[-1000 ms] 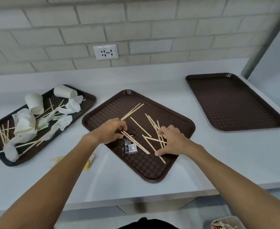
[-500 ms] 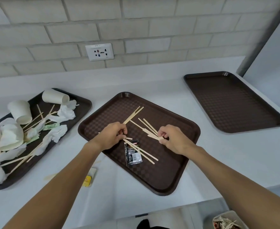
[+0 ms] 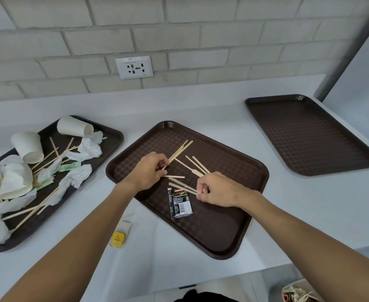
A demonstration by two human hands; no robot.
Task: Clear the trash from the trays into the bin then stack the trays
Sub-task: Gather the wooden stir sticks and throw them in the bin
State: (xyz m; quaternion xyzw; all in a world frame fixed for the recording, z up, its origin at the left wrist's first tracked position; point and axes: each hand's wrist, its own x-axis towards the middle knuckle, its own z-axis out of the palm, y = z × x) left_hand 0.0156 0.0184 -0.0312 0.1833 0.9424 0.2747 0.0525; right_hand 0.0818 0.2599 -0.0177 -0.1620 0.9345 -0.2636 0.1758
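Hiding from you: the bin is cut off at the frame's bottom right, below the counter's front edge, and only its rim and some sticks inside show.
Left hand: your left hand pinches the near ends of two stirrers.
Right hand: your right hand curls round more stirrers, pinching their ends beside the coffee sachet.
Middle tray: stirrers and the sachet, lying flat.
Left tray: partly cut off at the counter's left edge, holding paper cups, crumpled napkins and sticks.
Right tray: far right corner.
Counter: a yellow packet lies near the front edge.
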